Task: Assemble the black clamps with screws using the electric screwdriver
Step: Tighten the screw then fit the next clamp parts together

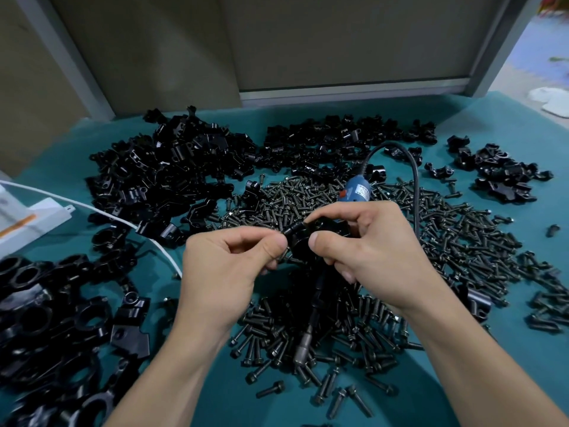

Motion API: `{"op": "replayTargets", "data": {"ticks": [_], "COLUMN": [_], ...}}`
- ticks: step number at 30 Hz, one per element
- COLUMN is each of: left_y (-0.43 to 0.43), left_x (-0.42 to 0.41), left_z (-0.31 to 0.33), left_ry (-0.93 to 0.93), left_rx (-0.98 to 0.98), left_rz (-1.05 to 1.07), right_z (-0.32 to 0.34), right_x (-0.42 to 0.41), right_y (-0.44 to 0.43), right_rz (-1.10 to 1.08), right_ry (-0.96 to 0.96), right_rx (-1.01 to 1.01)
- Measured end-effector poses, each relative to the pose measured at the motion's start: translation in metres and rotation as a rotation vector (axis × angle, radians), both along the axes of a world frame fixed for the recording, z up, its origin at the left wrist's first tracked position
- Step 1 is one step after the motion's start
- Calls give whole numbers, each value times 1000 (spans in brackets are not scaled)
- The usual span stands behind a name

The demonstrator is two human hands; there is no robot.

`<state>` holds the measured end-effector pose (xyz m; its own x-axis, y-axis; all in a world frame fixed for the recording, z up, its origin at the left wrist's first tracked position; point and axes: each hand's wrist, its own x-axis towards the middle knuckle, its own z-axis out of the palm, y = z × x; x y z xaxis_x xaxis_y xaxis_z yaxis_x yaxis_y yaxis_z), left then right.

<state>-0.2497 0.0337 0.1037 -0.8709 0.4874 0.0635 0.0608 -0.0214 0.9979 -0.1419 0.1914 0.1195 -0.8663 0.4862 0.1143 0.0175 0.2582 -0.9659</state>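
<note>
Table (pixel 70 149): teal cover. Back left, large heap of black clamp halves (pixel 172 167); second heap (pixel 332 143) back centre; smaller cluster (pixel 498 174) far right. Near left, pile of larger black clamp bodies (pixel 46 318) with round bores. Centre to right, wide spread of dark screws (pixel 446 241). Electric screwdriver (pixel 354 191), blue body, black cord, lies on the screws. White cable (pixel 123 220) crosses the left side; white box (pixel 30 217) at left edge.

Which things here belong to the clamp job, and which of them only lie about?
For the job:
- left hand pinching a screw
- right hand holding a clamp
- electric screwdriver
- loose screws
- clamp piles

Lying about:
- white box
- white cable
</note>
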Motion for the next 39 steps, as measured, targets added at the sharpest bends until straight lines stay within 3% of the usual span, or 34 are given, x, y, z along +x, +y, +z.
{"op": "replayTargets", "data": {"ticks": [6, 11, 17, 21, 24, 30, 36, 39], "left_y": [1, -2, 0, -1, -2, -5, -1, -4], "left_x": [0, 4, -1, -2, -2, 6, -6, -9], "left_z": [2, 1, 2, -1, -3, -10, -1, -2], "left_ry": [-29, 207, -69, -83, 21, 508, -30, 72], "left_rx": [-3, -64, 22, 5, 2, -155, -92, -112], "left_rz": [5, 87, -49, -81, -12, 189, -106, -90], "right_z": [-2, 1, 6, 5, 4, 2, 3, 2], "right_x": [-1, 1, 7, 7, 5, 2, 4, 4], "right_y": [-2, -3, -7, -10, -14, -14, -10, -10], "right_rz": [1, 3, -79, -82, -76, -74, -96, -77], "right_ry": [8, 19, 76, 78, 93, 86, 47, 34], "right_rx": [32, 88, 343, 361, 313, 226, 327, 291]}}
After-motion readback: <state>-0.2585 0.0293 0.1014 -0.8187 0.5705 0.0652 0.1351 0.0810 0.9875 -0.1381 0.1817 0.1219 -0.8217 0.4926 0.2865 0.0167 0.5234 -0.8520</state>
